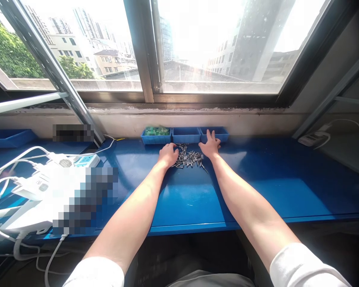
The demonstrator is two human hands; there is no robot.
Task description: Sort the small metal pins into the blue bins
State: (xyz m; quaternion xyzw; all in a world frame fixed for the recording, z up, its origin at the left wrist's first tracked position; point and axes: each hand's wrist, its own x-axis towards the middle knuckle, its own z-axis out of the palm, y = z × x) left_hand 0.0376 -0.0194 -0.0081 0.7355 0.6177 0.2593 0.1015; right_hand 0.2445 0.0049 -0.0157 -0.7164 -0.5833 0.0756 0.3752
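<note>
A heap of small metal screws (pixel 189 158) lies on the blue workbench (pixel 257 187) near its far edge. My left hand (pixel 168 154) rests at the heap's left side with fingers curled, touching the screws. My right hand (pixel 210 145) lies flat with fingers spread at the heap's right, fingertips against the right blue tray (pixel 221 133). Three small blue trays stand in a row behind the heap: the left tray (pixel 146 138) holds green parts, the middle tray (pixel 186 136) looks empty.
White power strips (pixel 86 160), chargers and cables crowd the bench's left side. Another blue tray (pixel 6 137) sits at far left. A window and sill run behind the bench. A white adapter with cable (pixel 312 138) lies at right.
</note>
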